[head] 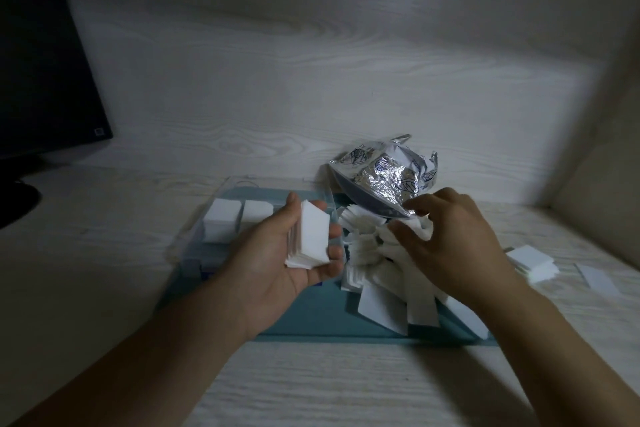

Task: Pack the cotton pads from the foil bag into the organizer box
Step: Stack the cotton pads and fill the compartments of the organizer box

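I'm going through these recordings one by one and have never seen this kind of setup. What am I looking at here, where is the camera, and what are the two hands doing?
There is no machine: a person works with bare hands, filmed by one wide-angle camera on their head, looking down at a pale wooden desk. The left hand holds a neat stack of white cotton pads. The right hand reaches into a loose pile of pads spilled below the crumpled foil bag. Behind the left hand sits the clear organizer box, with two pad stacks already inside. More pads lie to the right; a dark monitor stands at far left.
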